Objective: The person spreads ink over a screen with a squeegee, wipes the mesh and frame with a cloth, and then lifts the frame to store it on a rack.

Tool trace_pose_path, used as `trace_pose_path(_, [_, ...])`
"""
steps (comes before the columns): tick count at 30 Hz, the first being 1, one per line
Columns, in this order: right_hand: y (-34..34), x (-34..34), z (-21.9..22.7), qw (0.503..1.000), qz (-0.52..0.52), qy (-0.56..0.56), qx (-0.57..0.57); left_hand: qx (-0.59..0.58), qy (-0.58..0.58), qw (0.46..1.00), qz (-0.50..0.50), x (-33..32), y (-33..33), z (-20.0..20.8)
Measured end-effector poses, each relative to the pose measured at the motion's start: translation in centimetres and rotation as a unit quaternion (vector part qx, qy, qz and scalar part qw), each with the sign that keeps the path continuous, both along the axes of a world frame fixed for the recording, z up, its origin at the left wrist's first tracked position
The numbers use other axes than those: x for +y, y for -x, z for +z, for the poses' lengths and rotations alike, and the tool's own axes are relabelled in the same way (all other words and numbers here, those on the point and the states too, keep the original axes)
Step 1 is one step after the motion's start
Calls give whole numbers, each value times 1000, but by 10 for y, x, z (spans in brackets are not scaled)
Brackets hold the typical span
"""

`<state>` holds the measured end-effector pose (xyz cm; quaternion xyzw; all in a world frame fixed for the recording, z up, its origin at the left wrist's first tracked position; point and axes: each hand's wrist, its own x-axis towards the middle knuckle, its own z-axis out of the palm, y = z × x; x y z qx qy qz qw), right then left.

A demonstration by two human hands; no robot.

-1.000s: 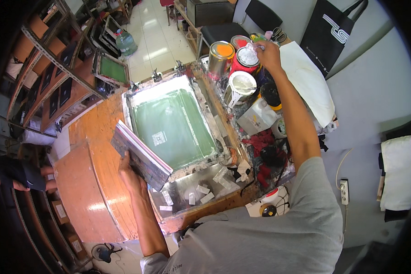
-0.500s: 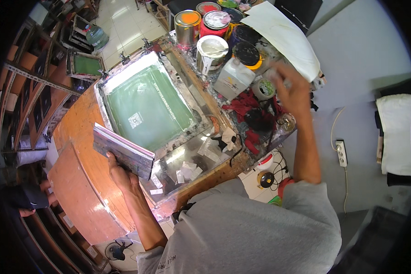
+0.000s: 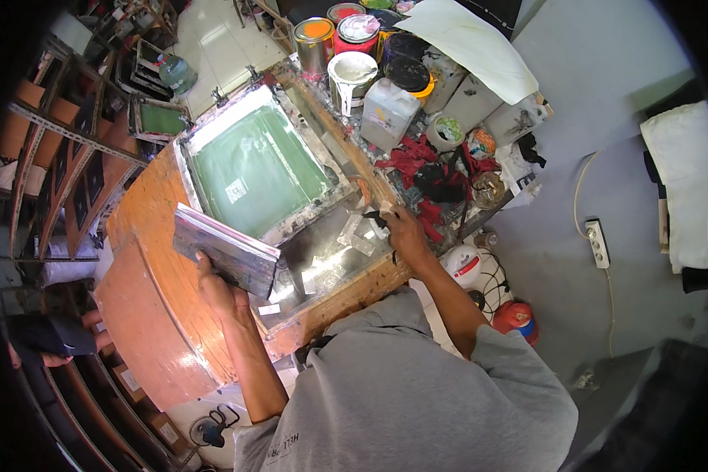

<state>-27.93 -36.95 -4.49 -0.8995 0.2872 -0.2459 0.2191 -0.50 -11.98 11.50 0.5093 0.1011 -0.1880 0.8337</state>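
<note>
My left hand point(image 3: 222, 295) is wrapped round the lower edge of a wide, ink-stained squeegee point(image 3: 226, 256) with a pale pink and white upper edge. It is tilted over the near left corner of a screen-printing frame point(image 3: 279, 228) with green mesh point(image 3: 263, 177), a small square pattern showing in it. At the right edge of the table, my right hand point(image 3: 407, 240) has its fingers closed on a small black and white rag point(image 3: 379, 220). The underside of that grip is hidden. Small pale tape pieces point(image 3: 358, 236) lie on the glassy tabletop between my hands.
Paint cans point(image 3: 352, 79), a whitish plastic jug point(image 3: 389, 114) and dark red rags point(image 3: 409, 161) crowd the bench at the far right. Hinge clamps point(image 3: 220, 97) hold the frame's far side. Shelves point(image 3: 79, 141) stand left; another person's hand point(image 3: 55, 359) shows at the left rim.
My right hand has come down from above the paint cans to the rag at the table edge. My left hand still holds the squeegee, and the view has shifted slightly.
</note>
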Motion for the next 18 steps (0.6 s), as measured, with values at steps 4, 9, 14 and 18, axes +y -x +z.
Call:
trace_pose_path(4, [-4,-39,4,982,-156,-96,-37,-52,-66,996,-2,-3,12,-4])
trace_pose_path(9, [-51,-26,136,932,-71,-284,-213,-140,-305,941,-37,-44,53,-3])
trace_pose_path(14, [-144,5,200,952,104,-154,-242,-265,-222,932,-111,-76,86,11])
trace_pose_path(18, [-172,28,183,972,74,-94,-201,-294,-259,915,-91,-75,89,14])
